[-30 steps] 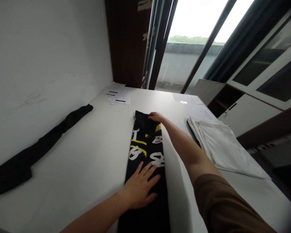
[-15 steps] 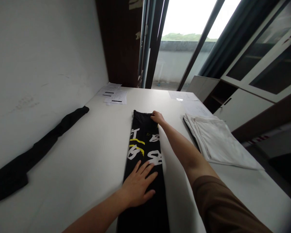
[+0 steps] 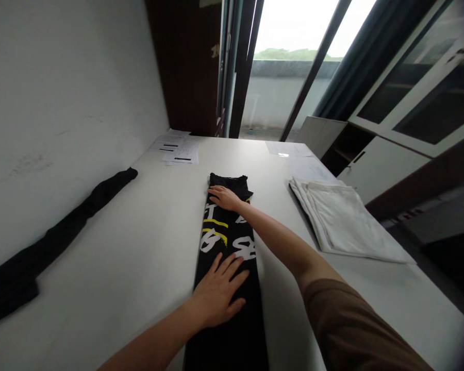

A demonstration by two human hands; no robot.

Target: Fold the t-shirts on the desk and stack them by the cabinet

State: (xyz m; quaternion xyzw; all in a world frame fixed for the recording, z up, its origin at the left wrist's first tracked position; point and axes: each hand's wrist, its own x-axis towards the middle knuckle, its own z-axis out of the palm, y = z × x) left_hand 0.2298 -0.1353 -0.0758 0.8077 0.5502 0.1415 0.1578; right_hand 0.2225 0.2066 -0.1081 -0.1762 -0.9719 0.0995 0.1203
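A black T-shirt (image 3: 232, 335) with white lettering and yellow stripes lies folded into a long narrow strip on the white table (image 3: 154, 221). Flat on its middle rests my left hand (image 3: 220, 293), fingers spread, just below the print. My right hand (image 3: 224, 198) lies across the upper part near the collar, palm down with fingers stretched toward the left edge. It covers part of the print. Neither hand grips the fabric.
Along the wall on the left lies a long black piece of cloth (image 3: 69, 221). A folded white cloth (image 3: 344, 221) sits on the right, with something dark under its left edge. Papers (image 3: 181, 152) lie at the far left corner, and more sheets (image 3: 290, 149) at the far right.
My right hand has let go of the shirt's upper right corner and moved left onto its top. The white sheet-like flap beside the right arm no longer shows. My left hand has stayed put.
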